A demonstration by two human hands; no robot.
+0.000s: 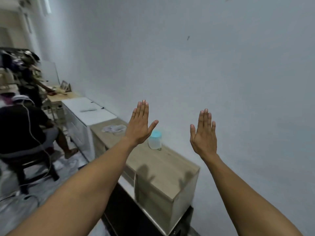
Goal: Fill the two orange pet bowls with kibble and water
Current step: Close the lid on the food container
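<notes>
Both my arms are stretched out in front of me above a wooden cabinet (pixel 163 169). My left hand (pixel 139 126) is flat, back towards me, fingers straight, holding nothing. My right hand (pixel 204 133) is raised the same way, fingers straight and empty. A clear jar with a light blue lid (pixel 155 140) stands on the cabinet top, just right of my left hand and partly behind its thumb. No orange bowls, kibble or water source show in this view.
A crumpled clear plastic bag (pixel 114 128) lies at the cabinet's far end. Beyond it stand a white table (pixel 90 109) and a wooden table (pixel 59 96). Two persons (pixel 22 126) are at the left, one seated on a dark chair. A white wall (pixel 221 65) runs along the right.
</notes>
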